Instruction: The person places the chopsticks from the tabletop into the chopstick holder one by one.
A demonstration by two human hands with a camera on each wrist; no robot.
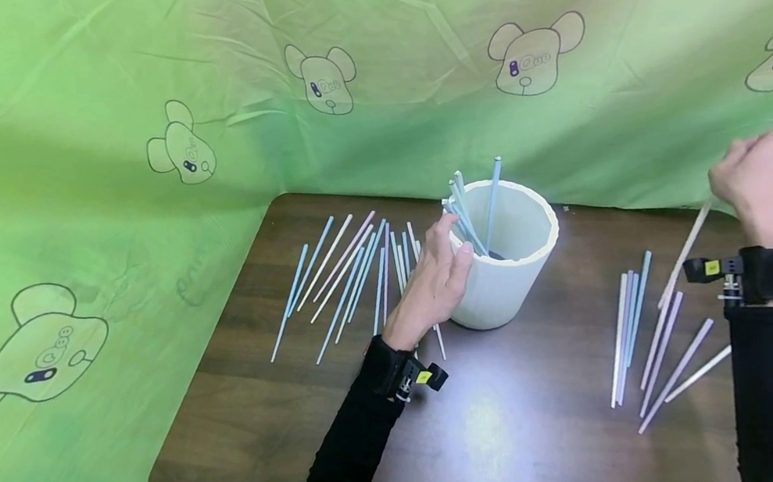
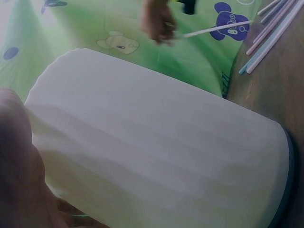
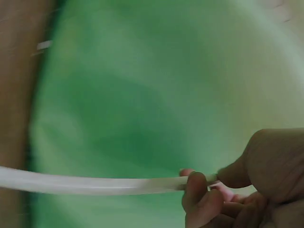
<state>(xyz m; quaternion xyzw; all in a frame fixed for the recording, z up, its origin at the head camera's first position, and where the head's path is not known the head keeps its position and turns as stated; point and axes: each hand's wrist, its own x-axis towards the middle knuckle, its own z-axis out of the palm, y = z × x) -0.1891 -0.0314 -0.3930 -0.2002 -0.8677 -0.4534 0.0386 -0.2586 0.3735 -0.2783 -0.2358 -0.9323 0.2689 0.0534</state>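
A white cup-shaped container [image 1: 497, 288] with a wavy rim stands on the brown table, several blue straws [image 1: 493, 202] leaning inside it. My left hand [image 1: 436, 275] holds the container's left side near the rim. Its pale wall [image 2: 156, 137] fills much of the left wrist view. Over the table's right far edge, my right hand [image 1: 762, 178] pinches a white straw [image 3: 99, 184] near one end between thumb and fingers. That straw slants down toward a loose group of white, blue and purple straws [image 1: 666, 341] on the right.
Left of the container lie several more blue, white and purple straws [image 1: 342, 285], partly hidden behind the left hand. A green cloth [image 1: 418, 135] printed with bear heads hangs behind the table and down its left side.
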